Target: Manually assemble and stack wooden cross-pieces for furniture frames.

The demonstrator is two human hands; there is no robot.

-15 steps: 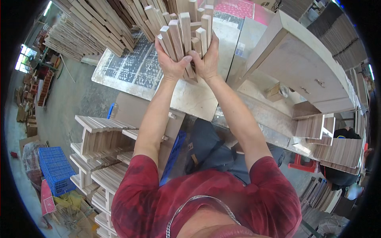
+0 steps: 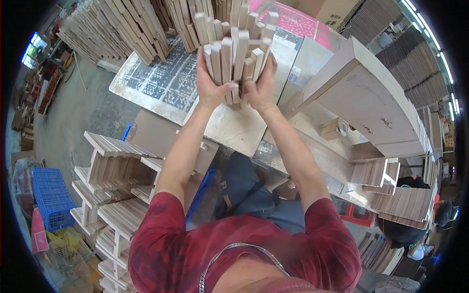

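Note:
A loose bundle of wooden sticks (image 2: 226, 61) stands upright on the pale tabletop (image 2: 237, 132), its top ends at uneven heights. My left hand (image 2: 211, 88) is wrapped round the left side of the bundle, with its thumb across the front. From the right, my right hand (image 2: 264, 90) presses round the same bundle, its thumb also at the front. The two thumbs lie close together but apart. My fingers on the far side are hidden behind the wood. More upright wooden strips (image 2: 183, 24) stand just behind and to the left.
Stacked wooden frames (image 2: 122, 171) rise beside me on the left, near a blue plastic crate (image 2: 53, 198). To the right stands a large pale machine housing (image 2: 361, 93) with a small wooden box (image 2: 333, 129) beside it. Stacked boards (image 2: 400, 202) and another person's dark clothing (image 2: 400, 234) are farther right.
The view has shifted a little. Both hands stay round the bundle, the sticks are more upright and slightly spread, and my thumbs have moved apart.

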